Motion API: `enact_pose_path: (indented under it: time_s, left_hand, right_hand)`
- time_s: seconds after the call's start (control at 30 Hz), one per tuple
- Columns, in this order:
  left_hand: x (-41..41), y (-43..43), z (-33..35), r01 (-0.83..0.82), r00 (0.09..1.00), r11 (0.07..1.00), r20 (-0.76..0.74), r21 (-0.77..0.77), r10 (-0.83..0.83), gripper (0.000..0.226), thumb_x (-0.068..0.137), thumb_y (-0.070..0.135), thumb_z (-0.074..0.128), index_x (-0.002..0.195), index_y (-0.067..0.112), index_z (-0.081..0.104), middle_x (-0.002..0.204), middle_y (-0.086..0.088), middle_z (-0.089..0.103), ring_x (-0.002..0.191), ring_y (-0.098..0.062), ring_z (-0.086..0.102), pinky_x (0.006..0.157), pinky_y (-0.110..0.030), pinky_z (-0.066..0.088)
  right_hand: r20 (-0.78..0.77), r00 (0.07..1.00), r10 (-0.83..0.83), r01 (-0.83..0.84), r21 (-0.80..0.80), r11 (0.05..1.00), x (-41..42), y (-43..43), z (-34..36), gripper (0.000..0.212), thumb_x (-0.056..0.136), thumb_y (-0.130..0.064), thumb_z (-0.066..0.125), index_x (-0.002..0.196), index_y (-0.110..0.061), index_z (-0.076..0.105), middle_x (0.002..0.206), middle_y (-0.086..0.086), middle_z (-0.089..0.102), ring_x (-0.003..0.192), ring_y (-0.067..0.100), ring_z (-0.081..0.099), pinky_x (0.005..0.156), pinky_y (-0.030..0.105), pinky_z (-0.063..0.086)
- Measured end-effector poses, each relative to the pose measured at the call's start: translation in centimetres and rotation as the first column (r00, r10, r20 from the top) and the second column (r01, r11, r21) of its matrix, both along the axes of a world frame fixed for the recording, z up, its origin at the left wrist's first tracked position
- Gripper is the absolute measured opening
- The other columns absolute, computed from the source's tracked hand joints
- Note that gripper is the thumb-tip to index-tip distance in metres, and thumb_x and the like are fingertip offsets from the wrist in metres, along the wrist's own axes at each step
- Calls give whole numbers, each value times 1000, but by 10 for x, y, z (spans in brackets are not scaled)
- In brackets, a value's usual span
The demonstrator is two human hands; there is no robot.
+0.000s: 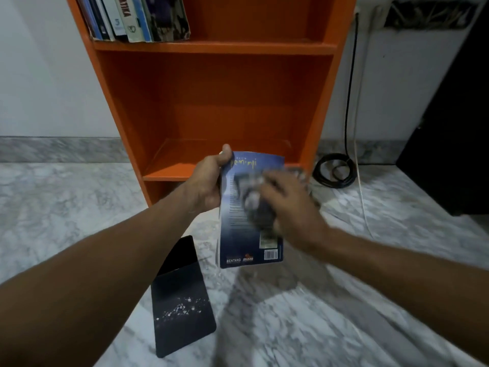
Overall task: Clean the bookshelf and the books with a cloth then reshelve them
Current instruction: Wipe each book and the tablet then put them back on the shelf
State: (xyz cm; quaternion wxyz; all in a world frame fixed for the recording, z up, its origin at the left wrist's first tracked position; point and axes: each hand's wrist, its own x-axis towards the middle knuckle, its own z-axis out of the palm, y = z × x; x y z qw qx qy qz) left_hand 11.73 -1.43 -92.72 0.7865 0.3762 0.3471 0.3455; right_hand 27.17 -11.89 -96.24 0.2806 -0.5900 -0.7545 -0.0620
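1. Underfoot, a grey-and-white marble floor fills the lower part of the view and meets a plain white wall along a marble skirting strip.
2. An orange bookshelf stands against that wall. A row of books leans at the left end of its upper shelf.
3. To the right of the shelf, a black coiled cable lies on the floor, with one strand running up the wall. A dark cabinet stands further right.
4. A black book with white specks on its cover lies flat on the floor, below the person's left forearm.
5. The blue paperback is held in the air in front of the lowest shelf, just above the floor. Its back cover faces the camera.
6. Its long axis runs nearly upright in the view. The title end points toward the shelf, and the barcode end points down toward the floor.
7. The left hand grips the paperback's upper left edge, with the thumb laid over the cover and the fingers wrapped behind.
8. The right hand lies over the middle of the cover, its fingers bent around a grey cloth pressed to the book. Blur hides how tightly it holds the cloth.
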Motion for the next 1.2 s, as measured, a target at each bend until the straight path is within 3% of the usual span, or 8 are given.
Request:
enact_pose_path:
  time_s: [0.17, 0.37, 0.57, 0.7, 0.83, 0.93, 1.03, 1.2]
  left_hand:
    - [-19, 3, -5, -59, 996, 997, -59, 51, 62, 57, 101, 50, 39, 130, 3, 55, 112, -15, 67, 98, -32, 65, 75, -41, 60]
    - [-20, -3, 6, 18, 1000, 999, -23, 40, -17, 58, 101, 52, 34, 123, 4, 59, 116, -19, 67, 100, -33, 66, 82, -43, 54]
    - [-12, -6, 18, 41, 999, 999, 12, -27, -40, 66, 96, 61, 37, 116, 3, 62, 107, -22, 71, 96, -40, 69, 78, -50, 56]
    - [-26, -7, 21, -6, 1000, 999, 27, -46, 8, 63, 96, 61, 39, 122, 9, 61, 123, -18, 66, 109, -41, 65, 82, -53, 53]
    - [-35, -6, 24, -23, 1000, 998, 16, -54, 24, 66, 95, 61, 40, 129, 7, 57, 131, -23, 60, 117, -44, 60, 81, -55, 54]
    - [-34, -6, 25, -76, 997, 997, -24, 2, 76, 57, 97, 60, 39, 118, 11, 62, 129, -22, 61, 112, -38, 62, 86, -52, 52]
    - [-27, -11, 33, -95, 995, 995, -3, 27, 95, 60, 99, 58, 34, 106, 8, 65, 103, -21, 72, 84, -36, 73, 66, -45, 59]
    - [-27, -22, 52, -265, 964, 959, -8, 103, 267, 47, 102, 48, 38, 89, 9, 62, 68, -8, 74, 57, -26, 72, 47, -37, 57]
  right_hand:
    - [205, 880, 429, -386, -219, 896, -4, -47, -41, 31, 62, -2, 66, 90, -14, 61, 91, 6, 63, 80, 29, 61, 59, 30, 47]
    - [-61, 996, -69, 83, 271, 959, 0, 26, 69, 43, 81, -30, 52, 120, -17, 64, 100, 7, 59, 89, 25, 52, 71, 32, 38]
    - [173, 969, 178, -191, 61, 980, -34, -17, -18, 43, 87, -31, 52, 129, -25, 57, 120, 8, 54, 106, 25, 51, 73, 38, 52]
    - [335, 769, 544, -465, -290, 836, -26, -54, -60, 43, 68, -16, 75, 110, -21, 66, 98, 9, 60, 88, 29, 57, 54, 42, 55]
    - [82, 929, 362, -368, 82, 926, -24, -30, 7, 45, 69, -21, 48, 109, -17, 68, 94, 7, 59, 77, 25, 57, 56, 29, 48]
    - [-108, 989, 104, -63, 333, 941, -27, 9, 68, 45, 75, -22, 48, 113, -10, 68, 94, 8, 52, 78, 20, 49, 59, 19, 38]
    - [-85, 996, 6, 14, 228, 974, -40, 28, 58, 49, 79, -2, 61, 125, -20, 63, 109, 9, 52, 94, 24, 49, 74, 31, 48]
    - [324, 838, 439, -387, -213, 897, -41, -29, -42, 36, 81, -14, 66, 115, -26, 64, 111, 7, 58, 99, 30, 54, 75, 45, 52]
